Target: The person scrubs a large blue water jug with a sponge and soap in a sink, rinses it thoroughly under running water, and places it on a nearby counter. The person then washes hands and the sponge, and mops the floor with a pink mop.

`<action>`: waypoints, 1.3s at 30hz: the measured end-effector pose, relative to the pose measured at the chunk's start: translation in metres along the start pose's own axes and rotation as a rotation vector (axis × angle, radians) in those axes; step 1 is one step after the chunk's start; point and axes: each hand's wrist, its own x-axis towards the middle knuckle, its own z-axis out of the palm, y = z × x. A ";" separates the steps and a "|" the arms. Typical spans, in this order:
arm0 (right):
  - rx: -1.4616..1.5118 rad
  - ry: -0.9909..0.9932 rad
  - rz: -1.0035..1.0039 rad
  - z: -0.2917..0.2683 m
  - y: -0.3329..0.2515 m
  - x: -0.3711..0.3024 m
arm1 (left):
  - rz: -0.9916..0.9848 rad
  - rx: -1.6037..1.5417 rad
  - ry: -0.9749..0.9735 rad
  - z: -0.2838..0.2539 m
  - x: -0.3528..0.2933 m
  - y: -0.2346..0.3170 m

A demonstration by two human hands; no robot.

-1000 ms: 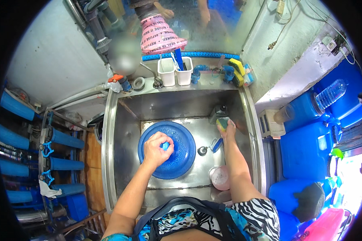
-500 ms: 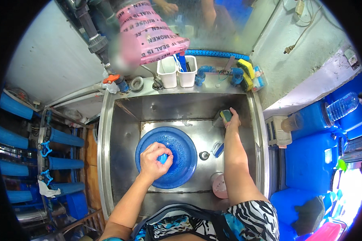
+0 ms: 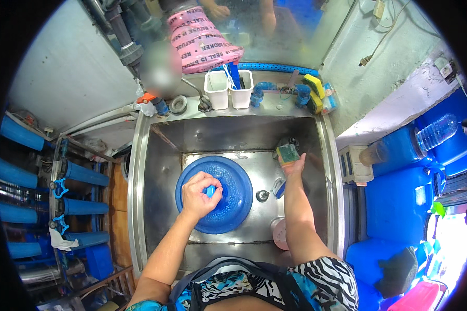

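My left hand (image 3: pixel 198 196) is closed round the neck of a big round blue water jug (image 3: pixel 234 210), seen from above inside the steel sink (image 3: pixel 213 132). A light-blue bit of its top shows between my fingers. Droplets or suds cover the jug's shoulder. Toward the far right corner of the sink, my right hand (image 3: pixel 296 166) holds a green and yellow sponge (image 3: pixel 287 153) with its green face turned up, apart from the jug. Behind the sponge sits a dark small thing I cannot make out.
A drain fitting (image 3: pixel 262 196) stands up from the sink floor, with a pink tub (image 3: pixel 279 233) partly under my right forearm. Along the back ledge are white containers (image 3: pixel 216 90), blue pipework (image 3: pixel 264 90) and more sponges (image 3: pixel 314 88). Blue jugs (image 3: pixel 399 205) crowd the right side.
My right hand has drawn slightly nearer and left, turning the sponge so its green face shows more. My left hand keeps its hold on the jug. The view has shifted slightly.
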 end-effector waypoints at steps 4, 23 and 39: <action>-0.057 0.133 0.060 0.016 0.019 -0.022 | 0.015 -0.049 0.009 -0.002 -0.002 -0.001; -1.684 -1.305 -0.757 0.066 0.198 -0.310 | 0.067 0.208 0.000 0.078 -0.002 0.066; -1.668 -1.015 -1.460 0.038 0.117 -0.285 | 0.080 0.177 -0.213 0.043 0.066 0.009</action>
